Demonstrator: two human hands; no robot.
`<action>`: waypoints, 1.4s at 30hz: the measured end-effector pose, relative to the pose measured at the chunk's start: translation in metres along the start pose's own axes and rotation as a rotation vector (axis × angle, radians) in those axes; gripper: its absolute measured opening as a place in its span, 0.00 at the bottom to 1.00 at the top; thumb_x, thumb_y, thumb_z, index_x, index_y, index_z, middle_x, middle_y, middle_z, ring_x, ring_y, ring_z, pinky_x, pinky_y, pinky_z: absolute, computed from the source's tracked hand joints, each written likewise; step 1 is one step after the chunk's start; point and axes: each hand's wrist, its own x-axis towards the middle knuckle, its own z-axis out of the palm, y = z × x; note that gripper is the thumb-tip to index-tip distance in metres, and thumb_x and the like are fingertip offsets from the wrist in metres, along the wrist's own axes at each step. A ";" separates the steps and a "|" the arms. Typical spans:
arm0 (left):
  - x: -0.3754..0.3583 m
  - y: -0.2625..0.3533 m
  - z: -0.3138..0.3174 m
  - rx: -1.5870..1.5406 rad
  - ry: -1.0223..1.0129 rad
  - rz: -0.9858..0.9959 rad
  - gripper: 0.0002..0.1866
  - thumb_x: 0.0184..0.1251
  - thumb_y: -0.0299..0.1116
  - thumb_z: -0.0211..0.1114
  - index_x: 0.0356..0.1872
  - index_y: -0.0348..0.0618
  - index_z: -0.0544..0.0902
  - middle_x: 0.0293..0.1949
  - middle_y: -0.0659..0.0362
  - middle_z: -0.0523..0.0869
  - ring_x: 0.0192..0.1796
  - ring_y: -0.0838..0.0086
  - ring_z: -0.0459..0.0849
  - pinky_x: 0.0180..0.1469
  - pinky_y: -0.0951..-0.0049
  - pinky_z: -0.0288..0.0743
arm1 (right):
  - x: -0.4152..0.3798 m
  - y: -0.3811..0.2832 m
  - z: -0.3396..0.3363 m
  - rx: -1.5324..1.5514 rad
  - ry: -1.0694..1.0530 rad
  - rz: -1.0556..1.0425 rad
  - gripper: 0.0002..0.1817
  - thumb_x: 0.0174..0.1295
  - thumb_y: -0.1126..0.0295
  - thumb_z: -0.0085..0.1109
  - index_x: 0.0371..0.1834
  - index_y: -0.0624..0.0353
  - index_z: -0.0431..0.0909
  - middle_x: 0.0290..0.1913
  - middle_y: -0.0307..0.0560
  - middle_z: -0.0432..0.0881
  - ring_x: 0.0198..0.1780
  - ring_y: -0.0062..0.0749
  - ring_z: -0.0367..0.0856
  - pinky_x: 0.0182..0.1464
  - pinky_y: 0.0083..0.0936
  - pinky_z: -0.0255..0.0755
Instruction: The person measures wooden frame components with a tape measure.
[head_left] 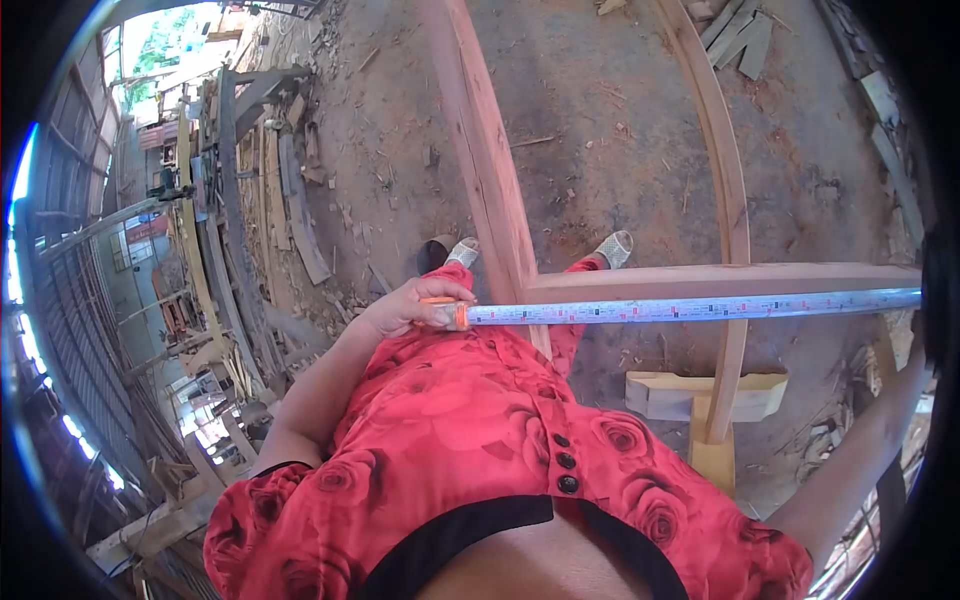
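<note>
My left hand (415, 305) is closed around an orange-trimmed tape measure (462, 317) in front of my waist. From its case the pulled-out tape blade (690, 308) runs straight to the right edge of the view. It lies along a horizontal wooden rail (720, 279), close to its near side. This rail meets a thick reddish wooden beam (487, 160) beside my left hand. My right forearm (870, 440) stretches toward the far end of the blade, where the dark rim of the view hides the hand.
A second long timber (725, 170) crosses the rail farther right. Below it is a pale wooden piece with shaped ends (660, 395). Stacked planks (290, 200) lie at the left, and wood offcuts (740, 35) at the upper right. Chips are scattered over the dirt floor (600, 130).
</note>
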 end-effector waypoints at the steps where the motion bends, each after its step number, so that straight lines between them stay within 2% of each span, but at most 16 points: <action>1: 0.006 -0.005 -0.002 -0.034 0.001 -0.002 0.29 0.46 0.28 0.69 0.54 0.33 0.74 0.49 0.56 0.79 0.51 0.73 0.78 0.56 0.76 0.71 | 0.005 -0.019 -0.022 -0.041 -0.074 0.068 0.20 0.47 0.59 0.62 0.44 0.55 0.81 0.35 0.45 0.85 0.37 0.39 0.83 0.41 0.30 0.76; 5: 0.023 -0.016 -0.001 -0.109 0.022 -0.046 0.27 0.50 0.26 0.67 0.55 0.33 0.73 0.47 0.57 0.80 0.48 0.75 0.79 0.53 0.77 0.73 | -0.002 -0.016 -0.013 0.041 -0.197 0.152 0.23 0.47 0.64 0.62 0.49 0.59 0.78 0.38 0.46 0.85 0.39 0.39 0.83 0.43 0.31 0.76; 8: 0.026 -0.022 -0.005 -0.112 0.028 -0.051 0.27 0.50 0.26 0.67 0.55 0.32 0.73 0.47 0.56 0.80 0.48 0.75 0.79 0.54 0.77 0.73 | -0.001 -0.003 -0.005 0.188 -0.111 0.110 0.23 0.49 0.65 0.61 0.50 0.60 0.78 0.39 0.47 0.84 0.41 0.41 0.83 0.44 0.32 0.76; 13: 0.038 -0.042 -0.017 -0.128 0.010 -0.049 0.28 0.50 0.24 0.67 0.55 0.31 0.73 0.49 0.55 0.79 0.50 0.75 0.79 0.54 0.77 0.73 | 0.007 -0.026 -0.032 0.053 -0.173 0.092 0.22 0.50 0.65 0.59 0.50 0.60 0.78 0.41 0.49 0.84 0.42 0.41 0.82 0.44 0.32 0.76; 17: 0.050 -0.041 -0.008 -0.132 0.039 -0.023 0.27 0.47 0.23 0.67 0.53 0.29 0.74 0.49 0.53 0.80 0.50 0.73 0.79 0.54 0.75 0.73 | 0.006 0.004 -0.036 -0.054 -0.210 0.131 0.22 0.50 0.64 0.59 0.50 0.58 0.78 0.42 0.51 0.83 0.42 0.43 0.82 0.44 0.33 0.76; 22: 0.051 -0.034 -0.001 -0.050 0.136 -0.013 0.30 0.47 0.21 0.67 0.56 0.30 0.71 0.48 0.52 0.79 0.47 0.70 0.81 0.51 0.72 0.78 | 0.004 0.001 -0.006 -0.071 -0.228 0.076 0.23 0.49 0.63 0.60 0.50 0.57 0.78 0.42 0.52 0.83 0.41 0.45 0.82 0.44 0.35 0.75; 23: 0.048 -0.027 0.011 -0.114 0.174 -0.007 0.30 0.47 0.21 0.67 0.56 0.30 0.71 0.47 0.53 0.80 0.46 0.71 0.81 0.50 0.72 0.78 | 0.000 0.035 0.036 -0.012 -0.192 0.150 0.22 0.50 0.62 0.59 0.49 0.56 0.79 0.41 0.52 0.83 0.41 0.46 0.82 0.43 0.36 0.75; 24: 0.047 -0.027 0.012 -0.115 0.183 -0.009 0.30 0.47 0.21 0.67 0.56 0.30 0.71 0.47 0.53 0.80 0.46 0.71 0.81 0.50 0.72 0.78 | 0.003 0.031 0.032 0.044 -0.156 0.227 0.21 0.51 0.62 0.59 0.48 0.56 0.79 0.40 0.53 0.83 0.41 0.47 0.82 0.43 0.37 0.75; 25: 0.046 -0.026 0.013 -0.106 0.188 0.001 0.30 0.47 0.21 0.67 0.56 0.31 0.71 0.46 0.53 0.80 0.46 0.71 0.81 0.49 0.72 0.78 | -0.001 0.024 0.029 0.131 -0.013 0.147 0.20 0.52 0.63 0.59 0.48 0.55 0.80 0.38 0.54 0.84 0.39 0.46 0.82 0.41 0.38 0.75; 27: 0.046 -0.022 0.017 -0.093 0.185 0.013 0.30 0.47 0.21 0.67 0.57 0.31 0.71 0.46 0.54 0.80 0.46 0.71 0.81 0.49 0.72 0.78 | -0.002 0.011 0.012 0.106 -0.024 0.145 0.19 0.52 0.64 0.59 0.48 0.55 0.79 0.40 0.54 0.83 0.41 0.46 0.81 0.43 0.37 0.74; 30: 0.044 -0.023 0.021 -0.022 0.227 0.004 0.28 0.47 0.23 0.68 0.54 0.33 0.72 0.44 0.56 0.81 0.43 0.73 0.81 0.46 0.74 0.78 | -0.008 0.016 0.027 0.072 -0.126 0.149 0.18 0.52 0.68 0.57 0.49 0.57 0.77 0.43 0.54 0.81 0.46 0.46 0.78 0.48 0.36 0.72; 33: 0.053 -0.037 0.013 0.201 0.213 0.124 0.14 0.53 0.30 0.67 0.39 0.35 0.77 0.32 0.60 0.82 0.34 0.80 0.79 0.37 0.79 0.74 | -0.022 0.071 0.093 0.115 -0.228 0.176 0.18 0.53 0.73 0.55 0.49 0.58 0.75 0.47 0.55 0.79 0.52 0.45 0.75 0.54 0.35 0.70; 35: 0.055 -0.035 0.018 0.231 0.219 0.136 0.13 0.54 0.31 0.66 0.38 0.36 0.77 0.30 0.62 0.81 0.32 0.80 0.79 0.36 0.80 0.73 | -0.041 0.088 0.122 0.159 -0.253 0.222 0.18 0.53 0.76 0.54 0.50 0.59 0.74 0.49 0.55 0.77 0.55 0.45 0.73 0.57 0.34 0.68; 37: 0.057 -0.028 0.029 0.168 0.190 0.130 0.16 0.53 0.29 0.66 0.42 0.35 0.75 0.31 0.61 0.80 0.32 0.80 0.78 0.37 0.80 0.72 | -0.033 0.069 0.105 0.110 -0.344 0.436 0.14 0.51 0.77 0.55 0.43 0.59 0.76 0.46 0.55 0.79 0.51 0.49 0.75 0.52 0.37 0.70; 38: 0.055 -0.023 0.040 0.056 0.225 0.106 0.18 0.52 0.26 0.65 0.44 0.34 0.74 0.32 0.60 0.80 0.32 0.79 0.78 0.38 0.80 0.73 | -0.037 0.061 0.094 0.004 -0.097 0.350 0.13 0.50 0.78 0.55 0.41 0.58 0.74 0.43 0.54 0.79 0.48 0.50 0.77 0.49 0.38 0.72; 42: 0.052 -0.023 0.041 -0.010 0.236 0.084 0.20 0.49 0.22 0.65 0.47 0.33 0.74 0.34 0.59 0.81 0.31 0.79 0.79 0.34 0.82 0.73 | -0.018 0.044 0.076 0.601 0.002 0.935 0.14 0.59 0.59 0.54 0.39 0.57 0.80 0.35 0.52 0.81 0.39 0.42 0.79 0.43 0.30 0.69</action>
